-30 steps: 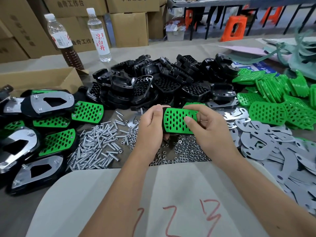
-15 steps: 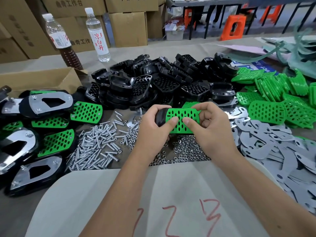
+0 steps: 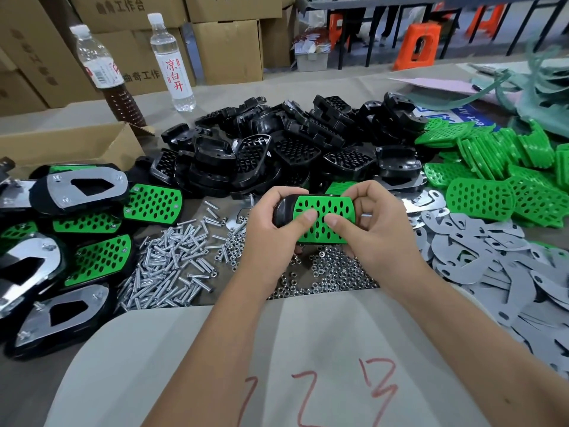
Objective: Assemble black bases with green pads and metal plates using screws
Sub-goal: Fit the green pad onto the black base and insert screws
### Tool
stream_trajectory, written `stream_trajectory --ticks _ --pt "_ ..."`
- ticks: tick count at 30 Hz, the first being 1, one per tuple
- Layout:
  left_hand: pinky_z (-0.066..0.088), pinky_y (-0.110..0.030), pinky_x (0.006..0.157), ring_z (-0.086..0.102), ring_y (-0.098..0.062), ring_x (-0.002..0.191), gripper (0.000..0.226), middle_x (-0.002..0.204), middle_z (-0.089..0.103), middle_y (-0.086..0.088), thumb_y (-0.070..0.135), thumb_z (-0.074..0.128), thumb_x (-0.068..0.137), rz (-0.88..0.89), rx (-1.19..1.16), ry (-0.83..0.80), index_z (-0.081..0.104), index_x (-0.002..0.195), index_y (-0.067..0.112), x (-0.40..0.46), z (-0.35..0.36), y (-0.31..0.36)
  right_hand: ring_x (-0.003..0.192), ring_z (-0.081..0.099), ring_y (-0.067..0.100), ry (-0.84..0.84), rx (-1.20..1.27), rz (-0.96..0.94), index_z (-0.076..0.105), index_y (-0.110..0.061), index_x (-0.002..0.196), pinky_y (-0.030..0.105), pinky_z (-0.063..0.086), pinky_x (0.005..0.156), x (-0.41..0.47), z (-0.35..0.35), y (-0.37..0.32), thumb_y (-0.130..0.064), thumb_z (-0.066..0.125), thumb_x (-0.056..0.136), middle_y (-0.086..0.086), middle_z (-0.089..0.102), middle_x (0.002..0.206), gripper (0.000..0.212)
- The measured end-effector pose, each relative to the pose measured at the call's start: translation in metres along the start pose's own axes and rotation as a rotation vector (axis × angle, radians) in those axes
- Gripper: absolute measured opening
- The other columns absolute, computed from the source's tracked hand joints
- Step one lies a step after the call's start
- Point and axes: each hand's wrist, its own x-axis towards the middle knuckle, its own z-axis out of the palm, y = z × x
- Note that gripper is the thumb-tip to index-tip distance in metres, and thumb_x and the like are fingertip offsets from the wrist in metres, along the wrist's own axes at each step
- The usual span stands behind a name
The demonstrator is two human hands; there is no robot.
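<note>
Both hands hold one black base [image 3: 283,209] with a green perforated pad [image 3: 326,211] lying on its top face. My left hand [image 3: 274,232] grips the base's left end, thumb on the pad. My right hand [image 3: 372,229] grips the right end, its thumb also pressing the pad. Below them lie a heap of nuts [image 3: 326,275] and a pile of screws [image 3: 172,260]. More black bases [image 3: 277,152] are heaped behind, green pads [image 3: 505,180] at the right, grey metal plates [image 3: 505,260] at the near right.
Finished assemblies [image 3: 61,241] lie stacked at the left beside an open cardboard box [image 3: 67,143]. Two bottles [image 3: 172,63] stand at the back left before stacked cartons. A pale sheet with red marks [image 3: 308,380] covers the near edge.
The base with its pad has tilted so the pad faces up toward me. Both thumbs have slid onto the pad's top face. The left hand's grip moved to the base's left end.
</note>
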Motion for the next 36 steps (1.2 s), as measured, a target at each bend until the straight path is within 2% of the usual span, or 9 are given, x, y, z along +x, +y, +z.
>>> stream_trajectory --ticks 2,5,8,13,19,23,27,31,36 --pt "0.048 -0.019 0.047 0.065 -0.003 0.068 0.007 0.08 0.07 0.011 0.022 0.066 0.101 -0.015 0.005 0.063 0.073 0.1 0.022 0.001 0.002 0.0 0.059 0.064 0.032 0.005 -0.02 -0.02 0.057 -0.029 0.092 0.024 0.046 0.048 -0.001 0.001 0.0 -0.026 0.077 0.081 0.003 0.068 0.073 0.023" --pt "0.045 -0.02 0.044 0.063 -0.01 0.066 0.022 0.076 0.068 0.009 0.035 0.062 0.103 -0.022 0.052 0.124 0.071 0.094 0.017 0.003 0.005 0.0 0.049 0.055 0.017 0.0 -0.041 -0.045 0.056 -0.03 0.091 0.023 0.044 0.047 -0.002 0.003 0.001 -0.026 0.077 0.081 0.002 0.065 0.07 0.024" --pt "0.043 -0.025 0.041 0.061 -0.016 0.063 0.033 0.073 0.065 0.003 0.045 0.061 0.095 -0.021 0.045 0.146 0.068 0.09 0.013 0.002 0.006 0.0 0.05 0.062 0.016 -0.036 -0.043 -0.053 0.055 -0.029 0.093 0.023 0.047 0.046 -0.003 0.002 0.0 -0.02 0.078 0.085 0.001 0.067 0.072 0.027" --pt "0.047 -0.017 0.056 0.055 0.0 0.064 0.025 0.068 0.062 0.01 0.032 0.06 0.092 0.056 0.089 0.151 0.068 0.086 0.01 0.001 0.005 0.001 0.064 0.074 0.023 -0.067 -0.004 -0.035 0.056 -0.026 0.094 0.029 0.054 0.045 -0.006 0.0 -0.001 -0.005 0.078 0.09 0.002 0.068 0.075 0.031" --pt "0.054 -0.035 0.056 0.063 -0.016 0.072 0.024 0.077 0.067 0.0 0.033 0.063 0.089 -0.117 -0.132 0.105 0.07 0.085 0.01 -0.002 0.004 0.008 0.067 0.072 0.034 -0.089 0.071 -0.002 0.057 -0.024 0.093 0.029 0.053 0.044 -0.006 0.0 -0.003 -0.014 0.079 0.086 0.008 0.07 0.079 0.025" --pt "0.056 -0.034 0.055 0.068 -0.012 0.067 0.025 0.076 0.071 0.003 0.024 0.059 0.104 -0.164 -0.201 0.065 0.072 0.086 0.013 -0.003 0.005 0.013 0.066 0.072 0.029 -0.093 0.117 0.004 0.06 -0.03 0.089 0.03 0.051 0.043 -0.003 0.0 -0.002 -0.018 0.078 0.084 0.01 0.07 0.078 0.023" --pt "0.061 -0.034 0.059 0.072 -0.014 0.073 0.029 0.083 0.076 0.001 0.029 0.059 0.105 -0.177 -0.221 0.055 0.077 0.084 0.022 -0.003 0.007 0.017 0.074 0.067 0.046 -0.048 0.114 0.029 0.061 -0.026 0.1 0.035 0.053 0.046 -0.001 -0.005 0.0 -0.025 0.084 0.081 0.019 0.066 0.088 0.029" --pt "0.062 -0.043 0.07 0.071 -0.022 0.082 0.028 0.089 0.076 -0.007 0.034 0.059 0.104 -0.154 -0.246 0.067 0.078 0.087 0.023 -0.003 0.006 0.015 0.093 0.075 0.022 -0.121 0.117 0.109 0.066 -0.028 0.115 0.03 0.059 0.06 0.0 -0.007 -0.004 -0.034 0.082 0.081 0.004 0.072 0.107 0.038" --pt "0.061 -0.039 0.066 0.069 -0.018 0.078 0.028 0.085 0.073 -0.004 0.028 0.059 0.106 -0.101 -0.174 0.067 0.077 0.087 0.02 -0.001 0.007 0.01 0.091 0.077 0.028 -0.184 0.19 0.132 0.067 -0.015 0.115 0.037 0.064 0.06 -0.002 -0.009 -0.007 -0.009 0.074 0.094 0.009 0.077 0.102 0.022"
